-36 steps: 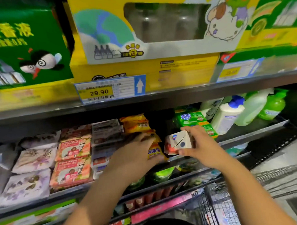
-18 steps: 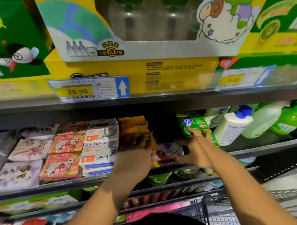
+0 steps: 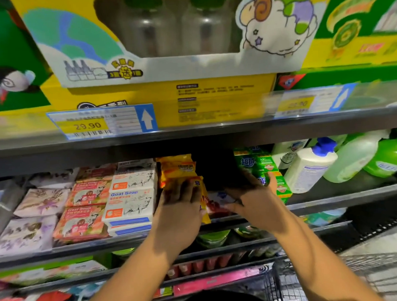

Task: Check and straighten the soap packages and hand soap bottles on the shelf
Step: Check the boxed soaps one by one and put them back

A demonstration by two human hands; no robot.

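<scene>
The soap shelf point(image 3: 343, 199) holds floral packs point(image 3: 41, 201), orange soap boxes point(image 3: 86, 194), white Goat Soap boxes point(image 3: 131, 197), yellow soap packs point(image 3: 178, 166) and green soap boxes point(image 3: 261, 165). My left hand point(image 3: 181, 207) presses flat on the front yellow pack. My right hand point(image 3: 255, 202) is spread over a white-and-red soap pack point(image 3: 217, 206) lying in the gap; its thumb touches the pack and its fingers reach the green boxes. Hand soap bottles lean at the right: white with a blue cap point(image 3: 306, 169), pale green point(image 3: 351, 160) and bright green point(image 3: 389, 159).
Above is a shelf with large yellow and green gift boxes point(image 3: 168, 95) and a 29.90 price tag point(image 3: 97, 124). Lower shelves hold more goods. A wire shopping cart point(image 3: 377, 268) stands at the bottom right, close to my right arm.
My right hand carried the white-and-red pack down into the gap between the yellow packs and green boxes and spread out over it. My left hand stayed on the yellow packs.
</scene>
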